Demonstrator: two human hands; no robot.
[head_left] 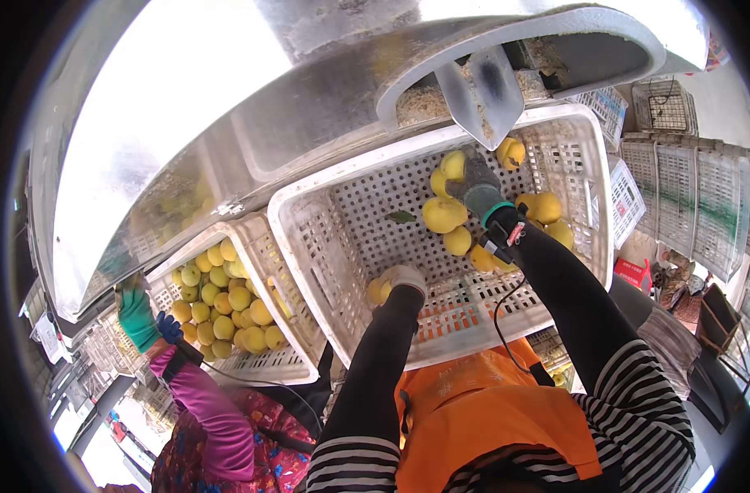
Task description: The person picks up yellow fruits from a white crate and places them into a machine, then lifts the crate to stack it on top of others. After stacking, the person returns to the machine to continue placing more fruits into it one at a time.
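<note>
A large white perforated plastic crate (pixel 297 215) stands tilted in front of me, with several round yellow fruits (pixel 445 214) inside, mostly on its right side. My left hand (pixel 408 278), in a pale glove, is low in the crate near its front wall. It is closed around yellow fruit (pixel 379 290) showing at its fingertips, though most of the fingers are hidden. Farther right, my right hand (pixel 478 184) wears a grey glove with a green cuff. Its thumb and fingers close about a yellow fruit (pixel 453 164) near the back of the crate. A green leaf (pixel 401 217) lies on the crate bottom.
A metal machine with a pointed chute lip (pixel 483 94) overhangs the crate's back edge. At left, another crate (pixel 301 329) holds many yellow-green fruits, with a co-worker's gloved hand (pixel 136 316) beside it. Stacked crates (pixel 691 193) and a red box (pixel 632 274) stand at right.
</note>
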